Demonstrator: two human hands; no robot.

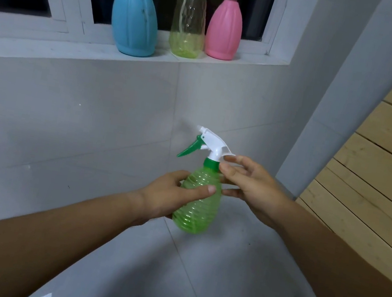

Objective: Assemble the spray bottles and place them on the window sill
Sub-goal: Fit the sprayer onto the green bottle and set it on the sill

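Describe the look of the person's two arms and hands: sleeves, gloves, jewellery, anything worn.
Both arms are bare all the way to the frame edge, with no sleeves in view. The left hand and the right hand wear no gloves. No rings, watch or wristband show on either. The nails that show look short and unpainted.

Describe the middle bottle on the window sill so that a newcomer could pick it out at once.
Find the white window sill beneath the dark window. Three bottles stand there: a blue bottle, a pink bottle, and between them the see-through bottle. It alone is clear yellow-green; its neighbours are opaque.
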